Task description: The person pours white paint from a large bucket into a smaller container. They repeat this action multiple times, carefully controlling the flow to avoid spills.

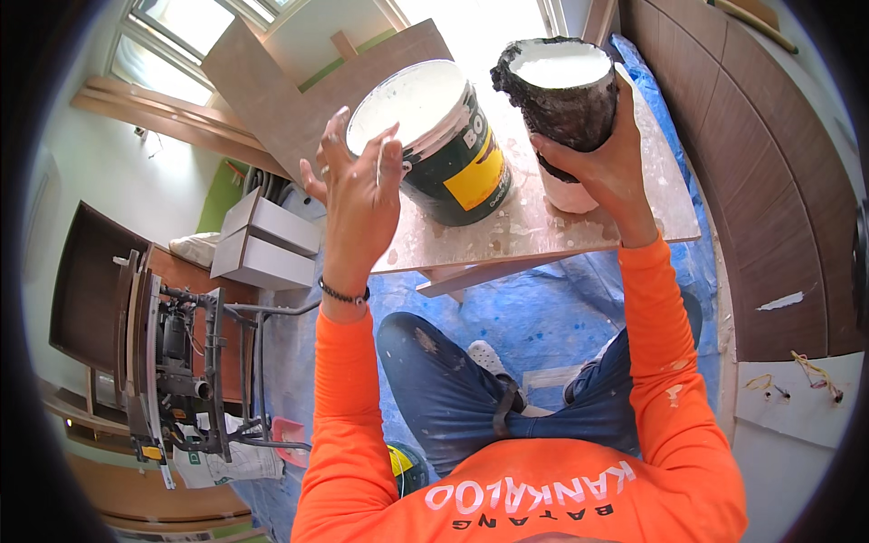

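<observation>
My right hand (628, 163) grips a round container (577, 115) with a rough, black-crusted outside and white material inside. A pale cylindrical part (569, 195) shows below the black; whether it is the same container I cannot tell. My left hand (363, 183), fingers spread, is at the near left side of a dark green bucket (468, 163) with a yellow label. White material coats the bucket's inside and smears its rim. A thin pale strand (379, 163), perhaps the bucket's handle, runs by my left thumb. The bucket stands on a paint-spotted board (516, 237).
Blue sheeting (543, 305) covers the floor around my legs. Dark wood panelling (760, 170) runs along the right, with loose wires (815, 383) below. To the left are a power saw on a stand (183, 353) and white boxes (271, 237). Cut boards (271, 88) lean behind.
</observation>
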Tool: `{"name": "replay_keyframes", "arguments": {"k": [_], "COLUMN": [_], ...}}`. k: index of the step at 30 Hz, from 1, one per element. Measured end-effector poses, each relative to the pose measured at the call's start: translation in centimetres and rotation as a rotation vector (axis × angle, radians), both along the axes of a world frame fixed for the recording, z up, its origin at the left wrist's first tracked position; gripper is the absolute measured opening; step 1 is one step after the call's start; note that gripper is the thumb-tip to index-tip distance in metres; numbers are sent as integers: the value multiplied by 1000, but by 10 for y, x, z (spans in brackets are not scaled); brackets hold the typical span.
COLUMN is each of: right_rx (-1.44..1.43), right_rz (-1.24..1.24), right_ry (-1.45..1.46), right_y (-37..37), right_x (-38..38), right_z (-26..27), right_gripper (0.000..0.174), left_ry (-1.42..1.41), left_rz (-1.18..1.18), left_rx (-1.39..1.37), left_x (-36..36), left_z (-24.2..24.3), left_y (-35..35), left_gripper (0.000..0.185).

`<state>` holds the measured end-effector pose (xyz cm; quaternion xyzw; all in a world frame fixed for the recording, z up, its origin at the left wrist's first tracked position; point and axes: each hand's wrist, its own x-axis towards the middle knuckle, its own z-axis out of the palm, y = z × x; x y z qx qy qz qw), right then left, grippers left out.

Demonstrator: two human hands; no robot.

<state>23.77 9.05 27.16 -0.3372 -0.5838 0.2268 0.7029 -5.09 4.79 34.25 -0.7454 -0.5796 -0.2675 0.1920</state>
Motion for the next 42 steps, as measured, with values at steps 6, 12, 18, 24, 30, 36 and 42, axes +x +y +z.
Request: {"name": "replay_keyframes", "arguments": {"k": [6, 12, 18, 24, 30, 36, 42], "right_rx": [-22, -7, 17, 51, 77, -9, 7], "right_rz": [-33, -74, 89, 73, 6, -82, -33], "right_ry": [-35, -95, 44, 51, -28, -104, -30], "right_y": [-2, -2, -9, 0, 3, -3, 3], "right_x": [3, 5, 0, 3, 4, 1, 4], "right_z": [-1, -3, 10, 2, -1, -4, -6], "right_gripper": [100, 100, 99, 100, 102, 98, 96], "left_ry": [-62, -295, -487, -524, -935, -462, -217], "left_rz": [-31, -265, -532, -532, -718, -491, -434], "left_rx": [69, 89, -227, -390, -206, 169, 143], "left_x": [2, -15, 19, 43, 39, 2, -5], "left_z": [-12, -31, -129, -168, -121, -14, -24], "left_y": [-37, -57, -81, -73, -77, -19, -8], "left_gripper": [53, 63, 77, 81, 98, 92, 89]}}
